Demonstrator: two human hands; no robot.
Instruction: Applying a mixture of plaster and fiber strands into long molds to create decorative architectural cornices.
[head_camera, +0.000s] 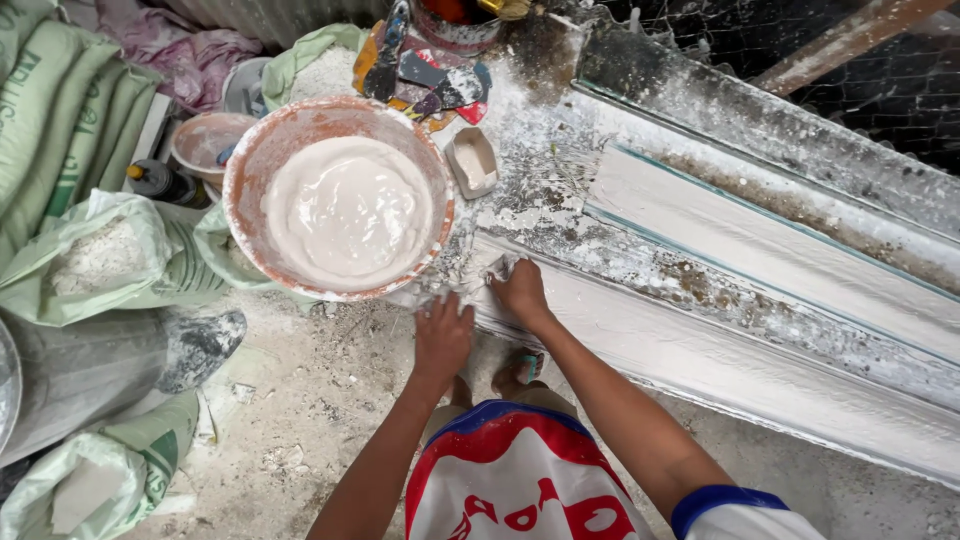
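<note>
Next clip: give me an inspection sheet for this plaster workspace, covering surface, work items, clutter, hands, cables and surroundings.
Surface: long bench crusted with dried white plaster.
Work items: long white moulding on the bench; pale fibrous wad at its near end; large bowl full of wet white plaster beside it.
Clutter: small rectangular tray; plaster-caked scrapers; smaller bowl.
Hands: left hand flat at the bench edge; right hand pressing the wad.
Cables: nothing seen.
Surroundings: green sacks of white powder at left; dusty floor; wire mesh behind.
</note>
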